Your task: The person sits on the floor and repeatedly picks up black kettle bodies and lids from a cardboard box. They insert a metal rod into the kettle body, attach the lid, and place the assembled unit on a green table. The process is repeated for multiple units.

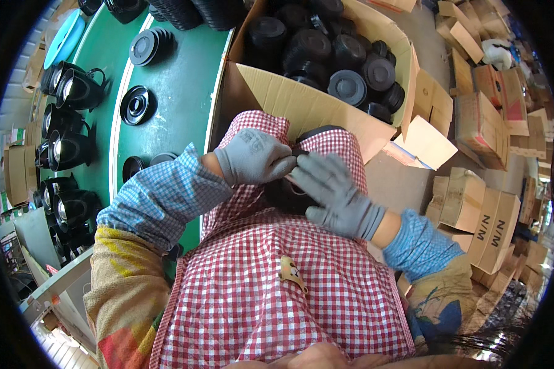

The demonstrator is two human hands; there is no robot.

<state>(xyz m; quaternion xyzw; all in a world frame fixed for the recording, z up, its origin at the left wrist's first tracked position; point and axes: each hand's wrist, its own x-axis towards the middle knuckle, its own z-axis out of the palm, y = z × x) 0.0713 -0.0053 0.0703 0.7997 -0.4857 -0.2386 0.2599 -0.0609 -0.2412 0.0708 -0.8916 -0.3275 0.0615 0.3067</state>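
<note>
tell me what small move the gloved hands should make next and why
Perhaps curl the right hand around the partly hidden dark object to steady it: that hand is spread nearly flat, while the left hand is curled closed; whether it grips anything is hidden.

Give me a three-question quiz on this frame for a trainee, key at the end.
1. True or false: the apron is plain blue.
2. The open carton beyond the person's lap holds: A) white bottles; B) black round parts; C) folded cloth.
3. Which of the person's hands has its fingers more outstretched?

Key:
1. False; it is red-and-white checked.
2. B.
3. The right hand.
</note>
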